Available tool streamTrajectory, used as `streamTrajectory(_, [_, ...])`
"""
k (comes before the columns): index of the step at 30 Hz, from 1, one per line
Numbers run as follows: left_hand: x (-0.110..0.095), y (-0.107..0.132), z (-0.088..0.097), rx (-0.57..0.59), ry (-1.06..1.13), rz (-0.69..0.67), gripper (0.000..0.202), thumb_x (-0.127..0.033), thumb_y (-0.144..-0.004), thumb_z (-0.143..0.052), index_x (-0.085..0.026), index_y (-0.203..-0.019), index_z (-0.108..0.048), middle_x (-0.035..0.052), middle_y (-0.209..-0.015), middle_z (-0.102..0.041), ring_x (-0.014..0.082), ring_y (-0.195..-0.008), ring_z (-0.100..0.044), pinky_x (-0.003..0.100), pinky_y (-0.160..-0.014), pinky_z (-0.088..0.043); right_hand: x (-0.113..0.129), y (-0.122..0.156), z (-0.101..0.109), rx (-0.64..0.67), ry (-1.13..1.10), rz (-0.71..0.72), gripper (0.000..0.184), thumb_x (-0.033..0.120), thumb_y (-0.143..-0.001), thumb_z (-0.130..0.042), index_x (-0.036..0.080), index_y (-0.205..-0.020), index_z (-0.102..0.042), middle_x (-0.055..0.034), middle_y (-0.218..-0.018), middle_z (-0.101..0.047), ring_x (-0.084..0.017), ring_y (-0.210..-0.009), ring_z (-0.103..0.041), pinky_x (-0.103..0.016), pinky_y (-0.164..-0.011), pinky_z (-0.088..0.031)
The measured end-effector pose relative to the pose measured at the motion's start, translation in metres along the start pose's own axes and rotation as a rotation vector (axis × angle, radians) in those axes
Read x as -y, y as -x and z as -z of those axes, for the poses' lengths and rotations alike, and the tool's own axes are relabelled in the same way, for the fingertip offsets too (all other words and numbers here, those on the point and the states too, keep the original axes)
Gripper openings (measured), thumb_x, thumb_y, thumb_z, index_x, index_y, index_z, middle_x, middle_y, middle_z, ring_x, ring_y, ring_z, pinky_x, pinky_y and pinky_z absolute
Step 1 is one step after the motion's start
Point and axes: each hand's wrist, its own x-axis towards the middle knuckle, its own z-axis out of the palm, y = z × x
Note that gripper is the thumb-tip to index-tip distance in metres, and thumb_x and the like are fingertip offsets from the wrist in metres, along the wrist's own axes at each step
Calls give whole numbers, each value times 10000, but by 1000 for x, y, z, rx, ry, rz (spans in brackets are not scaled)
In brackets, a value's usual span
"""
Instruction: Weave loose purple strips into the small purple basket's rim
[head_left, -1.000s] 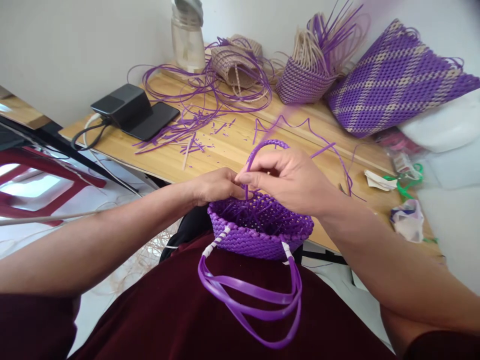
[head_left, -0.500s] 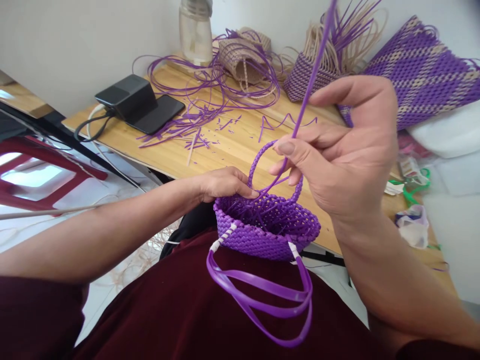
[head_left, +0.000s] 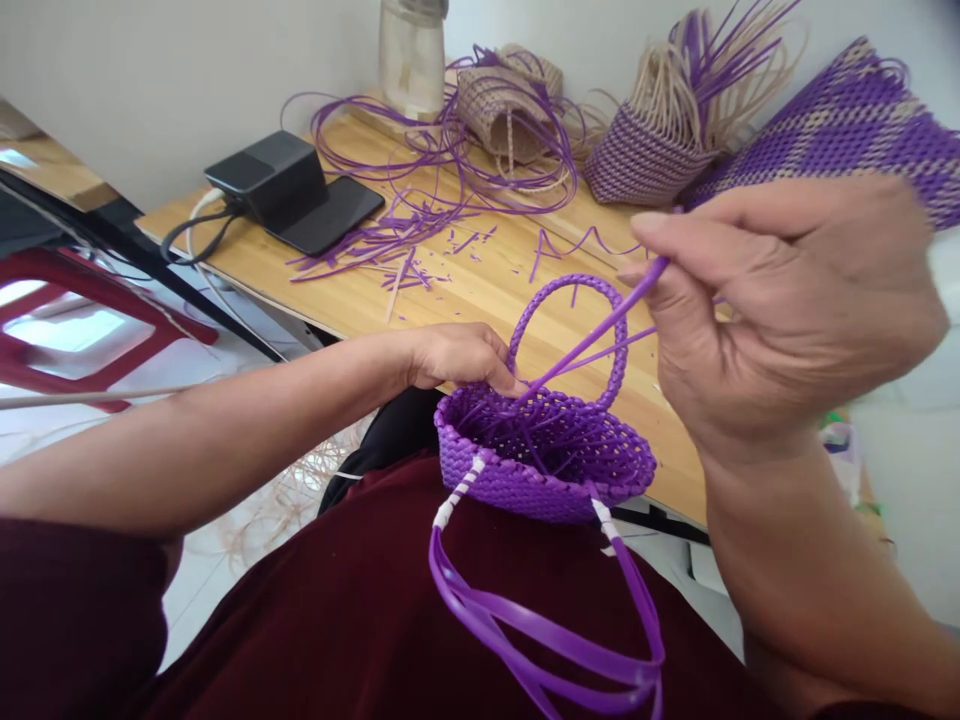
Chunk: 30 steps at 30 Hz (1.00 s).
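Note:
A small purple woven basket (head_left: 547,455) rests on my lap against the table edge. It has a braided handle (head_left: 568,292) on its far side and loose purple strip loops (head_left: 555,640) on the near side. My left hand (head_left: 459,356) pinches the basket's far rim at the foot of the braided handle. My right hand (head_left: 787,300) is raised to the right, closed on a purple plastic strip (head_left: 592,340) that runs taut from the rim up into its fingers.
The wooden table (head_left: 450,290) carries loose purple strips and cuttings (head_left: 420,230), a black device with a phone (head_left: 292,190), a glass jar (head_left: 412,55), two unfinished baskets (head_left: 652,150) and a purple-beige woven bag (head_left: 847,130). A red chair (head_left: 90,340) stands at left.
My right hand left the rim and drew the purple strip up and out to the right, pulling it taut. My left hand stayed on the rim. The view shifted slightly.

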Motion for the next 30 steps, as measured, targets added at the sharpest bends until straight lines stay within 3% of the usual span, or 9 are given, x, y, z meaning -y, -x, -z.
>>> streamTrajectory(3, [1,-2,0,-18,5,-43,168,-215,-539,-774,-114,-640,-685,34,-616,-637,141,-551,-542,263,-546,-447,15,7,-5,216,-444,-290,175,291,-938,-647,243,-1061,-762,-41,-930,-750,-190,-811,-706,-316,-718,-592])
streamTrajectory(5, [4,-4,0,-35,0,-85,140,-201,-533,-752,-118,-596,-657,9,-566,-587,113,-510,-483,239,-499,-396,21,15,-11,439,-735,-475,163,314,-944,-636,229,-992,-766,-16,-781,-741,-143,-608,-678,-247,-500,-542])
streamTrajectory(7, [6,-5,0,-43,-13,-91,114,-188,-532,-715,-121,-558,-627,-8,-511,-524,90,-463,-408,225,-444,-319,24,23,-18,633,-870,-560,155,306,-940,-640,222,-990,-759,-3,-735,-734,-123,-535,-655,-221,-449,-514])
streamTrajectory(9, [7,-5,-1,-31,-14,-75,90,-170,-525,-681,-120,-540,-607,-12,-486,-492,79,-437,-365,220,-419,-271,24,30,-24,720,-838,-564,135,260,-919,-662,220,-1007,-756,-5,-764,-747,-127,-573,-675,-224,-508,-539])
streamTrajectory(13, [7,-6,-2,-23,17,-54,67,-153,-529,-655,-121,-541,-597,-8,-491,-494,78,-433,-369,216,-427,-309,26,35,-29,588,-593,-398,126,187,-869,-704,226,-971,-765,-12,-907,-768,-161,-774,-722,-251,-685,-567])
streamTrajectory(17, [9,-9,-3,-25,41,-30,71,-161,-539,-655,-129,-539,-593,-4,-489,-507,87,-426,-391,221,-432,-354,27,36,-32,474,-509,-270,117,180,-880,-685,222,-970,-748,-2,-896,-764,-160,-763,-716,-278,-713,-566])
streamTrajectory(25, [13,-11,-1,-22,49,-60,28,-165,-541,-612,-145,-547,-593,0,-513,-524,96,-426,-414,233,-446,-365,23,39,-36,591,-402,-81,162,166,-928,-603,241,-1013,-719,-36,-1005,-721,-188,-904,-674,-336,-857,-537])
streamTrajectory(30, [12,-11,-2,-10,57,-44,50,-167,-518,-606,-142,-562,-604,5,-523,-535,102,-444,-422,236,-449,-372,23,39,-38,624,-298,-14,127,189,-941,-581,221,-962,-703,-59,-987,-697,-215,-930,-639,-364,-872,-497])
